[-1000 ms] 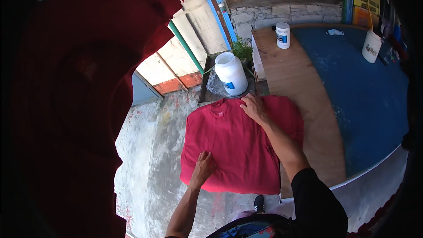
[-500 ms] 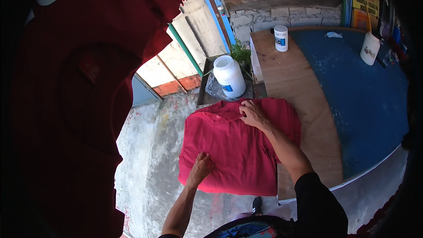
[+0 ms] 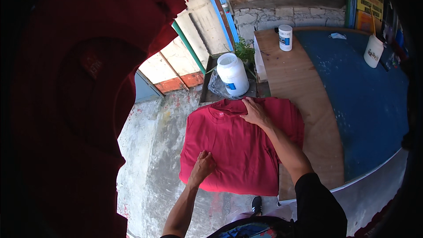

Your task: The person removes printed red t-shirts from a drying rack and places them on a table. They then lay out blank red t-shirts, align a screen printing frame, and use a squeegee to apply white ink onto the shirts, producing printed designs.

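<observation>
A red T-shirt [image 3: 235, 158] lies spread on a thick stack of the same colour, its collar toward the far side. Over the shirt's near left part, my left hand [image 3: 204, 166] is closed, with fingers curled against the cloth; what they hold, if anything, is hidden. By the right side of the collar, my right hand [image 3: 255, 113] lies on the fabric with thumb and fingers apart. A small tag shows inside the neckline.
Beyond the stack, a white open-mouthed jar [image 3: 234, 79] stands beside a green plant [image 3: 244, 50]. On the wood-and-blue table [image 3: 352, 119] to the right are a white tub [image 3: 285, 38], a face mask [image 3: 337, 36] and a white container [image 3: 374, 51]. Dark red shirts [image 3: 66, 119] hang close at left.
My right hand has loosened from the gathered collar and spread its fingers; the neckline now lies flatter, its tag showing. The left hand stays nearly in place. The view has shifted slightly.
</observation>
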